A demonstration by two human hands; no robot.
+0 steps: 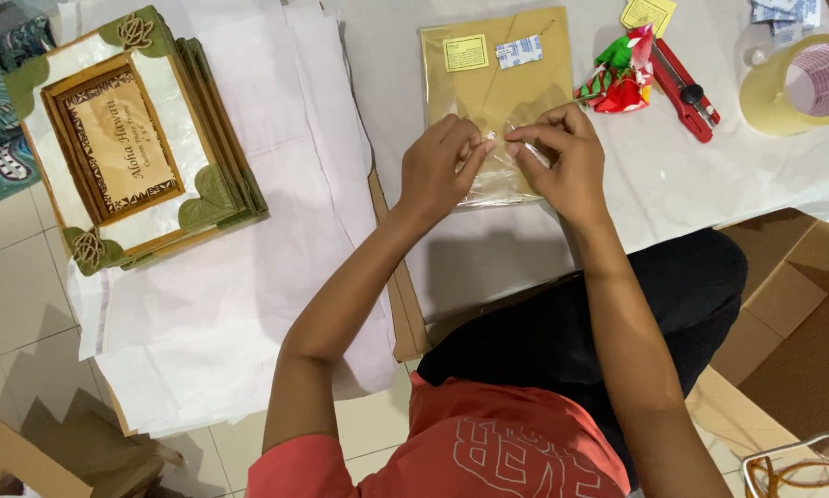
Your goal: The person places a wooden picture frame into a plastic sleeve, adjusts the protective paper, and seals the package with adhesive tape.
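Both hands, left hand [437,171] and right hand [562,157], pinch shut on the clear wrapping [499,180] at the near edge of the flat brown packet [497,78], which lies on the white paper-covered table [488,249], steadying the film between fingertips.

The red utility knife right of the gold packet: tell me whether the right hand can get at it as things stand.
Probably yes, once freed. The red utility knife lies uncovered on the white paper, up and right of the right hand; only the red-and-green wrapped bundle sits alongside it. That hand, with the left hand, now pinches the clear-wrapped gold packet.
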